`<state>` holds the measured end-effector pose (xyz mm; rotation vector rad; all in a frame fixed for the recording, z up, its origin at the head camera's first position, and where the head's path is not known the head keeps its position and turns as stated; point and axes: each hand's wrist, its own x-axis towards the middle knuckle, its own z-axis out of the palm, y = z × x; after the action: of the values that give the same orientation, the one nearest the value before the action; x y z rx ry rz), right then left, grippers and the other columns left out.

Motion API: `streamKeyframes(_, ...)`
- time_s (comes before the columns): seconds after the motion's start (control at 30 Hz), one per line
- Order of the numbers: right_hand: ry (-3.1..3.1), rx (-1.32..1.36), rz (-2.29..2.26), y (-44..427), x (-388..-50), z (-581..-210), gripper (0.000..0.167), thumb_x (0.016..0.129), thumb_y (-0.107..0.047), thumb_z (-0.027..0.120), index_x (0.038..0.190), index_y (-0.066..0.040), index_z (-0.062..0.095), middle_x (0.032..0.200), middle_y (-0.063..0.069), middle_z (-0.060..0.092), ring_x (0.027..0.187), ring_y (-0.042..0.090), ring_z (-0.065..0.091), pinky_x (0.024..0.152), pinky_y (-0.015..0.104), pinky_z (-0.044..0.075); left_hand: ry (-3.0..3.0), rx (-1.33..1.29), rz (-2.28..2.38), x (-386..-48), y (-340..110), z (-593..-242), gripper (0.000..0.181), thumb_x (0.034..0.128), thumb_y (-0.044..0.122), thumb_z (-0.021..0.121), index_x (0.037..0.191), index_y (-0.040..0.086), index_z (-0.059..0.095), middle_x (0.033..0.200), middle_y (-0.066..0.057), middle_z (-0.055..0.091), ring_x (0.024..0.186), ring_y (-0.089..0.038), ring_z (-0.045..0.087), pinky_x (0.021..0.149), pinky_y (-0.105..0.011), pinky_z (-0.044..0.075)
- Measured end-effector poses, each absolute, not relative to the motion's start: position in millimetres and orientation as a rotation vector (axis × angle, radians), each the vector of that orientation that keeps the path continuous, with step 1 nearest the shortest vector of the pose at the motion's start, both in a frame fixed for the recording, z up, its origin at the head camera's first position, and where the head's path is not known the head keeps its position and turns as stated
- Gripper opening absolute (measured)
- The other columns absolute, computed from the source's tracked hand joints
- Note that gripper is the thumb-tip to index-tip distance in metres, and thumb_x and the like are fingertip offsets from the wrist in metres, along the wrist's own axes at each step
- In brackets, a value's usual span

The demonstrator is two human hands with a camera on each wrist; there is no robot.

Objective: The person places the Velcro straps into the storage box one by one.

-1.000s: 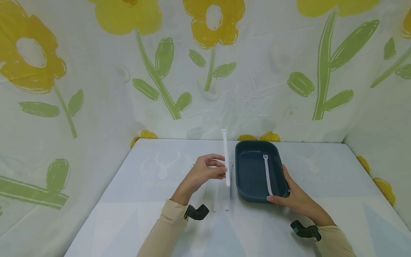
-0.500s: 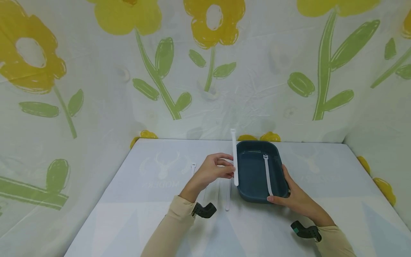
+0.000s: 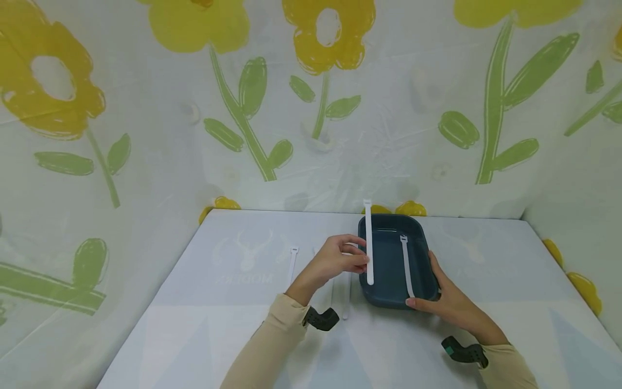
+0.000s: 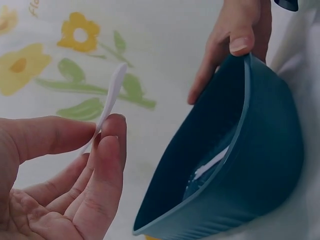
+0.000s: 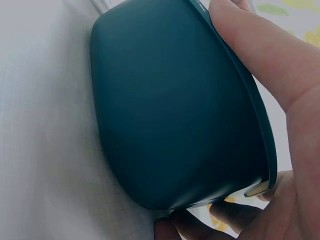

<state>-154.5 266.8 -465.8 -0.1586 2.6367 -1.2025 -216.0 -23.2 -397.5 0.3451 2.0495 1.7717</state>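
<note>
My left hand (image 3: 335, 256) pinches a white cable tie (image 3: 369, 232) between thumb and fingertips. The tie stands roughly upright, its slotted head at the top, over the left part of a dark teal rectangular basin (image 3: 386, 259). In the left wrist view the same tie (image 4: 114, 87) appears edge-on, apart from the basin. Another white cable tie (image 3: 406, 265) lies inside on the right. My right hand (image 3: 452, 302) grips the basin's near right corner, thumb over the rim and fingers along the outside. The right wrist view shows mostly the basin's outer wall (image 5: 170, 100).
More white cable ties lie on the table left of the basin, including one by its near left side (image 3: 347, 302) and a farther one (image 3: 293, 262); my left arm partly covers them. A flower-printed curtain (image 3: 379, 135) rises behind the table.
My left hand has moved right with the cable tie, from beside the basin to over its left part. My right hand and the basin have stayed in place.
</note>
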Motion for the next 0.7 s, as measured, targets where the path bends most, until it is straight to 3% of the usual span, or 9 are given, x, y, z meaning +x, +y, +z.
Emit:
streamKeyframes(0.27, 2.628, -0.162, -1.232, 265.3, -153.6, -463.0, 0.129, 0.086, -0.042, 0.080, 0.164, -0.018, -0.020, 0.171, 0.031, -0.001, 0.152, 0.062, 0.016, 0.111, 0.080, 0.030, 2.048, 0.335, 1.764, -218.9, -13.4, -402.5, 0.036, 0.0932, 0.006, 0.075, 0.127, 0.003, 0.065, 0.104, -0.017, 0.077, 0.075, -0.015, 0.075, 0.079, -0.035, 0.065)
streamKeyframes(0.7, 2.625, -0.135, -1.210, 264.8, -154.4, -464.0, 0.130, 0.086, -0.044, 0.080, 0.163, -0.020, -0.021, 0.171, 0.030, -0.002, 0.151, 0.062, 0.015, 0.111, 0.080, 0.029, 2.021, 0.365, 1.756, -222.3, -1.8, -409.2, 0.036, 0.0932, 0.006, 0.074, 0.127, 0.003, 0.065, 0.103, -0.019, 0.078, 0.078, -0.016, 0.075, 0.079, -0.036, 0.065)
